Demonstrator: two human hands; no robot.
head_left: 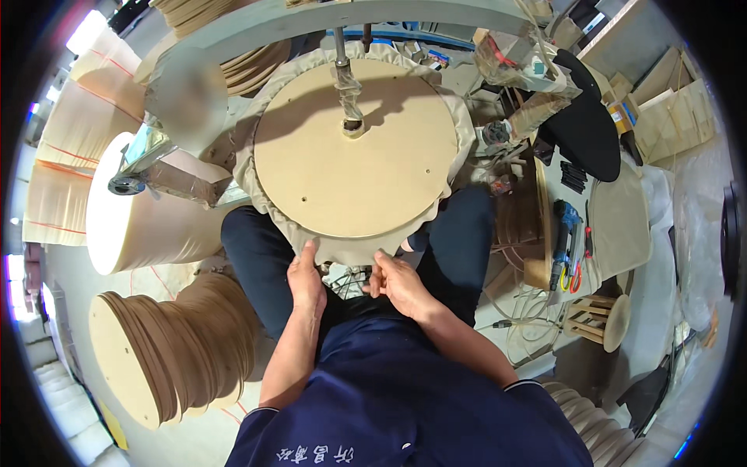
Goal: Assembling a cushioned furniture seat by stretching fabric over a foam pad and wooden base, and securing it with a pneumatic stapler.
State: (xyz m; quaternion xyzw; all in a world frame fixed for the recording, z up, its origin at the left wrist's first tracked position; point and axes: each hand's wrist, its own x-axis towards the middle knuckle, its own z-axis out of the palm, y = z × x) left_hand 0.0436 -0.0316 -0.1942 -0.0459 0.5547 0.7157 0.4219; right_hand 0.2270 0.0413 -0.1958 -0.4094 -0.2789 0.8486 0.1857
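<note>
A round, pale wooden board [311, 179] lies flat in front of me, under a metal press rod [343, 74] whose wrapped lower end meets it near the far side. Beige fabric [354, 247] sticks out around the board's rim in gathered folds. My left hand [308, 282] is closed on the fabric's near edge, thumb on top and fingers hidden underneath. To its right, my right hand [398, 285] pinches the same edge with its thumb, the other fingers curled below.
Stacked round boards [187, 350] lie at the left, near a large foam roll [159, 214]. Wrapped machine arms [183, 183] flank the board. On the right bench are a blue power tool [564, 233], scissors [572, 279] and a black oval panel [583, 128]. A small wooden spool [597, 321] sits nearer.
</note>
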